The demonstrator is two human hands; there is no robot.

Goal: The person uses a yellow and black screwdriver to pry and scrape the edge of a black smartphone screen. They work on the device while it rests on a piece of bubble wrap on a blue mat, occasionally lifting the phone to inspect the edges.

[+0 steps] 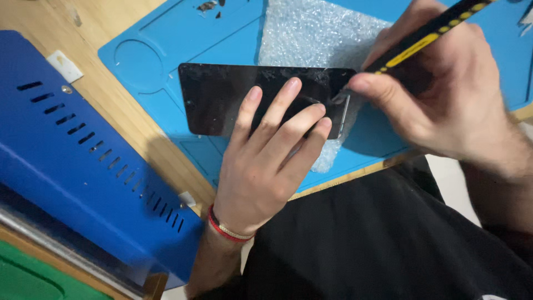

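Observation:
A black phone screen panel lies flat on a blue work mat. My left hand rests flat on the panel, fingers spread and pressing it down; a red and white bracelet circles the wrist. My right hand grips a black and yellow tool like a pen. The tool's tip meets the panel's right edge, where a thin metal blade shows at the cracked corner.
A sheet of bubble wrap lies under the panel's far side. A blue metal box with slots stands at left on the wooden table. A small white piece sits near it. Dark clothing fills the lower right.

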